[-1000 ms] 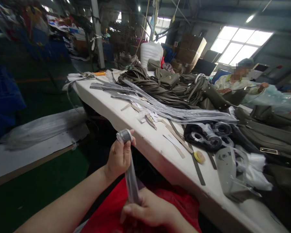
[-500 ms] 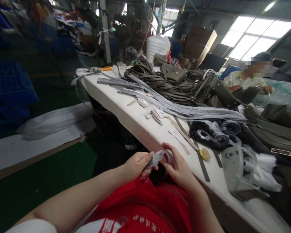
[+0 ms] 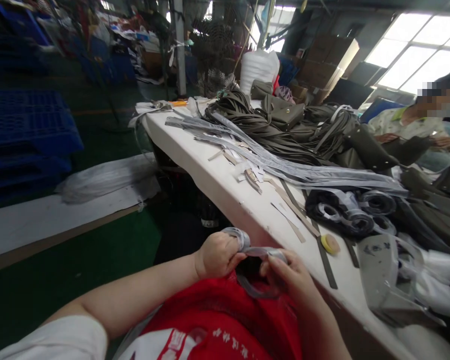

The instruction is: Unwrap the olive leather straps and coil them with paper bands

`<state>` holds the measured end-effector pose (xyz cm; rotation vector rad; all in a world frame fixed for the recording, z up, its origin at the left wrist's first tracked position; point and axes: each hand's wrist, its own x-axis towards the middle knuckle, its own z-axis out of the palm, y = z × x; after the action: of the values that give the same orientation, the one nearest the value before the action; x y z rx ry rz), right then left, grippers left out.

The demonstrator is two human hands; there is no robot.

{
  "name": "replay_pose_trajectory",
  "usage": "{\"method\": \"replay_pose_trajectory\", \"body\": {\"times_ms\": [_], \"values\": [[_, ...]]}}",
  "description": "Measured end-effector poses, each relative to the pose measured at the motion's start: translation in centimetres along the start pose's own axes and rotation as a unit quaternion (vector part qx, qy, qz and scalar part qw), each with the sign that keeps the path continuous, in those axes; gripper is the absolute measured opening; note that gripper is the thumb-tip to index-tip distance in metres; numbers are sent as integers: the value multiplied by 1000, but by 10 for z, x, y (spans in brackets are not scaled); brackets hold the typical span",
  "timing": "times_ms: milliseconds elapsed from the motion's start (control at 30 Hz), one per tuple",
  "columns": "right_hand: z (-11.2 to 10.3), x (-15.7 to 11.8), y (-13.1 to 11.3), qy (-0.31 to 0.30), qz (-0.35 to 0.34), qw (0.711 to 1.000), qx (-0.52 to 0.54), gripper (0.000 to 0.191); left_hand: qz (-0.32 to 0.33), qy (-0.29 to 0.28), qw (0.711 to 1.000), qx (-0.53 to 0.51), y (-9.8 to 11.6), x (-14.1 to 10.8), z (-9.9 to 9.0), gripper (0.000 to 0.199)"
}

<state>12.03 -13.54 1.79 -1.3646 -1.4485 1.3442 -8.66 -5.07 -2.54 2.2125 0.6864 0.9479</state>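
Note:
My left hand is closed around a grey, partly see-through coiled strip, its loops bulging out above the fingers. A length of that strip runs across to my right hand, which pinches it between thumb and fingers. Another loop of the strip hangs below, over the red apron. Both hands are above my lap, just off the front edge of the white table. What the strip is made of, I cannot tell.
Dark olive straps and bags lie heaped on the table. Grey strips, rolls, a yellow tape roll and paper scraps are nearer. A co-worker is at the far right; blue pallets stand left.
My hands have drawn the strip out between them, and my right hand has lowered and now pinches it. A loop now hangs down. The view has turned slightly left.

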Motion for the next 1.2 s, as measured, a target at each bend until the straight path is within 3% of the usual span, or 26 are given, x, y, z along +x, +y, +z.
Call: {"method": "replay_pose_trajectory", "body": {"times_ms": [67, 133, 233, 333, 400, 467, 533, 600, 700, 800, 900, 967, 1033, 1133, 1200], "values": [[-16, 8, -4, 141, -52, 977, -154, 29, -120, -44, 989, -74, 9, 1, 7, 58], [-18, 14, -6, 201, -121, 939, -251, 36, -240, -94, 942, -214, 18, 4, 11, 64], [0, 19, 2, 111, -151, 949, -254, 52, -320, -143, 833, -428, 28, 10, 7, 69], [28, 25, 21, 49, -94, 974, -199, 32, -311, -120, 772, -541, 36, 17, -3, 67], [46, 25, 29, -4, -48, 990, -132, 19, -286, -49, 783, -550, 38, 20, -11, 63], [60, 20, 29, -91, -14, 994, -51, 28, -236, 55, 847, -473, 35, 22, -17, 57], [64, 10, 19, -170, 4, 985, 28, 32, -156, 127, 930, -308, 26, 20, -18, 55], [56, 0, 6, -198, 6, 977, 84, 34, -66, 112, 983, -130, 15, 17, -15, 62], [27, -2, -4, -123, 2, 987, 99, 42, -2, -1, 1000, 7, 6, 12, -6, 65], [-6, 9, -1, 43, -14, 998, -33, 42, -49, -85, 995, 2, 8, 13, -1, 52], [-25, 18, 4, 216, -94, 940, -246, 31, -152, -156, 964, -152, 14, 16, -3, 59], [-26, 20, 7, 207, -147, 921, -295, 41, -224, -197, 909, -291, 18, 18, -6, 65], [-18, 22, 11, 126, -155, 937, -287, 48, -266, -207, 852, -401, 22, 19, -8, 69], [4, 29, 23, 61, -106, 961, -250, 31, -277, -161, 797, -513, 27, 25, -13, 65], [23, 33, 31, 25, -55, 980, -187, 19, -266, -98, 784, -552, 28, 32, -16, 58]]}}
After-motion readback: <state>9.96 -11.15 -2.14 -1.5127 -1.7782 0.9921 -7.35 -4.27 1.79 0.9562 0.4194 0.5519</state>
